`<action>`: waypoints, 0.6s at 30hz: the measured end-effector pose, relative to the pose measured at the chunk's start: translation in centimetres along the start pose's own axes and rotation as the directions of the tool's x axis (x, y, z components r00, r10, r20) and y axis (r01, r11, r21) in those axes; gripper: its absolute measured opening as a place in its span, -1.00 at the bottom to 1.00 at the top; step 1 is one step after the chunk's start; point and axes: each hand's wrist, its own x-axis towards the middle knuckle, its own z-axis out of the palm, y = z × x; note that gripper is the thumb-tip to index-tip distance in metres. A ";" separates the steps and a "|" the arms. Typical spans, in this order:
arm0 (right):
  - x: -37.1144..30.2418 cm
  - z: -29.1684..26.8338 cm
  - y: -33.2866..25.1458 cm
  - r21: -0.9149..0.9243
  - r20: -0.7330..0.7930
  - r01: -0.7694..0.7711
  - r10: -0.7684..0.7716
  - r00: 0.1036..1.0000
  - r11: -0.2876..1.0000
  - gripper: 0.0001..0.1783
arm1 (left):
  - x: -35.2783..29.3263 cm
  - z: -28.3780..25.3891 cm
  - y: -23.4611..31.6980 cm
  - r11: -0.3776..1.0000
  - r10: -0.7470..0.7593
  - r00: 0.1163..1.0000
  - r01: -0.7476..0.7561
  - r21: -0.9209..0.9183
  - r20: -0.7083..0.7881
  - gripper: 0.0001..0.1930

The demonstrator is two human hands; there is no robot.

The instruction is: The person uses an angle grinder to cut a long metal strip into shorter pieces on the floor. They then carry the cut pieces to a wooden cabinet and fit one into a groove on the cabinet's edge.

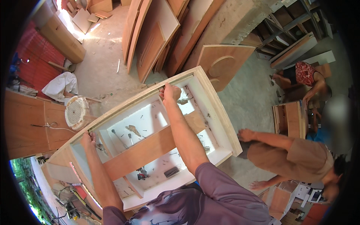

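A wooden cabinet frame (224, 112), white inside, lies in front of me with its open side up. My right hand (170, 93) is closed at its far rim, right of the middle. My left hand (89, 139) is closed on the same rim nearer its left end. Fingertips of both hands are partly hidden at the edge. A brown wooden board (144, 152) spans the inside beneath my forearms. Screwdrivers (131, 140), scattered screws, a dark rectangular block (171, 172) and a small red-and-black tool (142, 174) lie inside the compartments.
Large wooden panels (157, 37) lean beyond the frame, beside a panel with round shapes (225, 63). A white round stool (77, 112) stands at the left. One person in brown (292, 157) is close on the right; another in red (305, 73) bends over a wooden box (290, 120).
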 end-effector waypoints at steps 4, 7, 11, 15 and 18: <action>0.0 0.3 0.0 -0.003 0.010 0.001 -0.001 1.000 1.000 -0.76 | 1.3 0.0 -0.9 0.994 0.044 0.995 -0.035 -0.099 0.088 -0.82; -0.3 0.3 0.8 0.037 0.000 0.057 -0.057 0.998 0.998 -0.74 | 1.7 -0.7 -2.1 0.974 0.031 0.986 0.007 -0.227 0.163 -0.79; -0.2 -0.1 1.6 0.037 0.003 0.081 -0.081 0.997 0.996 -0.73 | 1.1 -1.1 -3.4 0.969 0.124 0.990 -0.107 -0.223 0.064 -0.73; 0.1 -0.5 2.4 0.162 0.047 0.102 -0.111 0.993 0.982 -0.81 | 0.6 -1.5 -3.6 0.973 0.153 0.985 -0.136 -0.187 0.082 -0.72; 0.0 -0.8 2.9 0.154 0.048 0.099 -0.107 0.993 0.983 -0.84 | 1.1 -1.9 -3.6 0.971 0.145 0.986 -0.126 -0.205 0.085 -0.75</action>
